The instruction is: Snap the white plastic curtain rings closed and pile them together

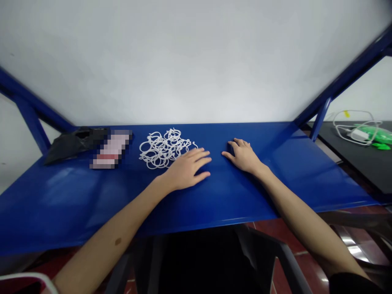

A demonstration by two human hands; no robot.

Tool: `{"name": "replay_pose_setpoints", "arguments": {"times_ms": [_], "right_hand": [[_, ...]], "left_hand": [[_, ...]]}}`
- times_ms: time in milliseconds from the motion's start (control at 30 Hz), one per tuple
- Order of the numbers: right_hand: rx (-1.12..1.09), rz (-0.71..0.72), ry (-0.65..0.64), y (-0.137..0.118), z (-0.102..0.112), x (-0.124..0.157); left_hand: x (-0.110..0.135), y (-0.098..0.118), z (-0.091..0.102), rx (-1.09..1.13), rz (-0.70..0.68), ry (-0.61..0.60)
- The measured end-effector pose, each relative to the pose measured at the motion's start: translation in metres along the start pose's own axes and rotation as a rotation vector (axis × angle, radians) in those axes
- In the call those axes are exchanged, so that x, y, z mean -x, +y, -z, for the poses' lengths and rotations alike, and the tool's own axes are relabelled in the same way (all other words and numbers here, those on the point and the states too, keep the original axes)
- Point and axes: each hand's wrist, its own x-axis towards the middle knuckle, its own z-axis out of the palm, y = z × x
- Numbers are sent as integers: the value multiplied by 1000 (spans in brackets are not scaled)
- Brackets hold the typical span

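A loose pile of white looped cable ties (157,151) lies on the blue tabletop (214,200), left of centre. My left hand (186,168) rests palm down at the right edge of the pile, fingers spread and pointing right, covering part of it. Nothing shows in its grasp. To the right, my right hand (241,155) lies palm down on the bare blue surface with its fingers apart. It holds nothing, and a gap separates the two hands.
At the back left lie a black plastic bag (75,143) and a pixelated pinkish packet (112,151). Blue metal braces (320,118) rise at both sides. On a dark table (361,159) at right are a white cable with charger (358,134) and green items (378,134).
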Motion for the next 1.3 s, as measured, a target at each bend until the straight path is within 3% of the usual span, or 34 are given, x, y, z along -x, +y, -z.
{"name": "replay_pose_setpoints", "arguments": {"times_ms": [133,633,800,933,1067,1167,1300], "right_hand": [[15,-9,-10,-3,3,1],[29,-16,-31,-5,5,2],[37,-20,-48,-5,6,2],[41,-4,-54,-4,6,2],[0,-6,-66,-4,7,2],[-17,-7,-65,-3,7,3],[-31,17,-41,-2,7,2]], "left_hand": [[0,7,-10,57,5,-142],[0,-4,-14,110,16,-140],[-1,-6,-14,-45,8,16],[-2,-12,-14,-247,145,204],[0,-20,-16,-356,248,253],[2,-23,-19,-334,209,243],[1,-19,-19,-281,33,324]]}}
